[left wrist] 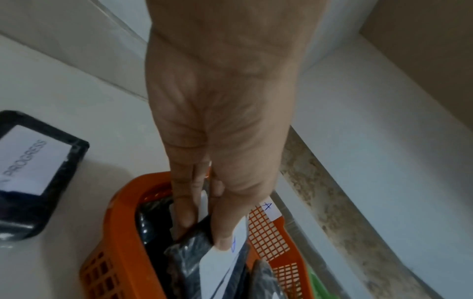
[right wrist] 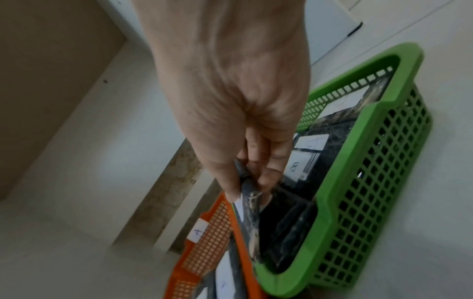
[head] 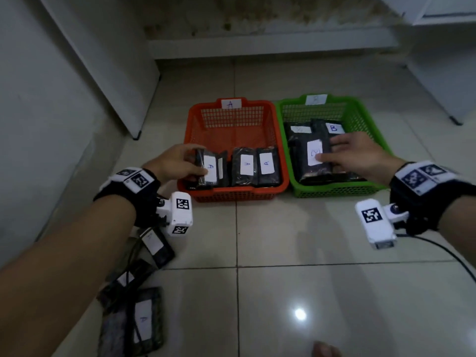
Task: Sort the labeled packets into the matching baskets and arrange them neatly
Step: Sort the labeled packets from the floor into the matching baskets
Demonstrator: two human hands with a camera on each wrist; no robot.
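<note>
An orange basket tagged A and a green basket tagged B sit side by side on the tiled floor. My left hand grips a black packet labelled A, standing on edge at the left end of the orange basket; the left wrist view shows the fingers pinching that packet. My right hand holds a B packet over the green basket, thumb on its label. In the right wrist view the fingers curl round the edge of that packet.
Two more A packets stand in the orange basket, and B packets lie in the green one. Loose packets lie on the floor at lower left. A cabinet foot stands at left, and a cable trails at right.
</note>
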